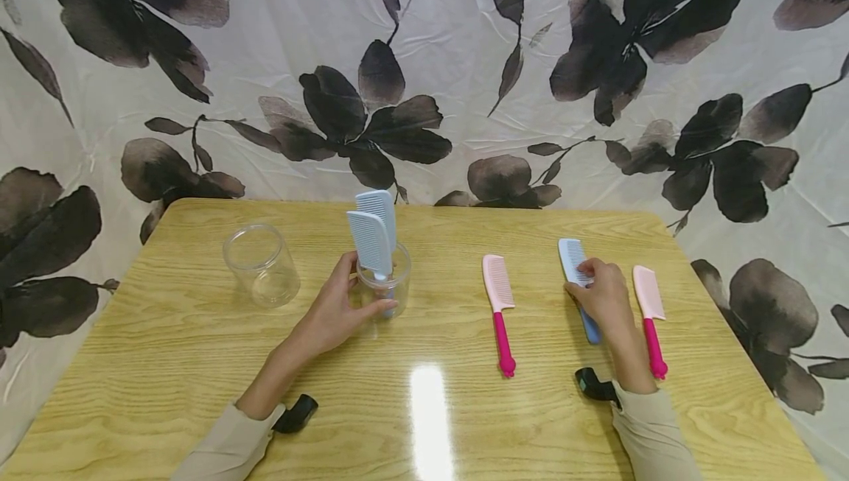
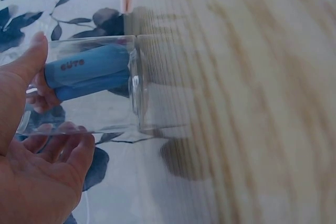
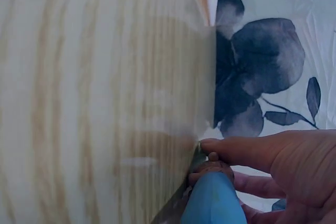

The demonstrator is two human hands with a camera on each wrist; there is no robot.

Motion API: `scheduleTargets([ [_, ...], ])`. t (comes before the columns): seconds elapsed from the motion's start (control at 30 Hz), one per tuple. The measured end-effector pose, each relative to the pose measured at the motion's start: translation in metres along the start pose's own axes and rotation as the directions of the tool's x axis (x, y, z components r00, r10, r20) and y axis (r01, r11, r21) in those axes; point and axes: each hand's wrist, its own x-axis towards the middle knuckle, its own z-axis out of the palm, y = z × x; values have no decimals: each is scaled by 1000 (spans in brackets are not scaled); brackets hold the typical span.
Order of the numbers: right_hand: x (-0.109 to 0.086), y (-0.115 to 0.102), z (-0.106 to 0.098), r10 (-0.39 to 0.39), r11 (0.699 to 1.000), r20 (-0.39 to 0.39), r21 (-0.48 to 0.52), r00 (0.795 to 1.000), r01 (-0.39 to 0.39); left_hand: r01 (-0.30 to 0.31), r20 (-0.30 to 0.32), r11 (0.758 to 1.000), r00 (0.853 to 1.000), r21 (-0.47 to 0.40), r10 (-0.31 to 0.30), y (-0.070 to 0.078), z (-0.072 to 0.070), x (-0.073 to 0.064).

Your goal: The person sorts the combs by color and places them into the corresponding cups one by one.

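My left hand [image 1: 334, 313] grips a clear plastic cup [image 1: 402, 278], thumb and fingers on either side of its wall. Two light blue combs [image 1: 373, 244] stand in it, teeth ends up, and their blue handles [image 2: 92, 69] show through the wall in the left wrist view. On the right, my right hand [image 1: 605, 298] pinches a third light blue comb [image 1: 570, 254] around its toothed part. That comb lies along the table, its blue handle [image 3: 212, 203] pointing toward me, and the fingers hide part of its middle.
Another clear cup [image 1: 261, 267] stands at the left. One pink comb [image 1: 500, 304] lies left of my right hand, and a second pink comb [image 1: 651, 311] lies just right of it. Behind the wooden table [image 1: 451, 422] hangs a floral cloth [image 1: 464, 98].
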Motion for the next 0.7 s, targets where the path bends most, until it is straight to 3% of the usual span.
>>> scheduleTargets([
  [0.23,-1,0,0,-36,999,-51,-6,998,35,-5,6,1000,1000,-7,5,-1,-1,-1],
  [0.43,0,-4,-2,-48,999,-43,-6,998,48,-7,13,1000,1000,-9,7,-1,-1,-1],
  [0.7,-1,-8,-7,-55,996,-74,63,996,59,-14,16,1000,1000,-9,14,-3,-1,0],
])
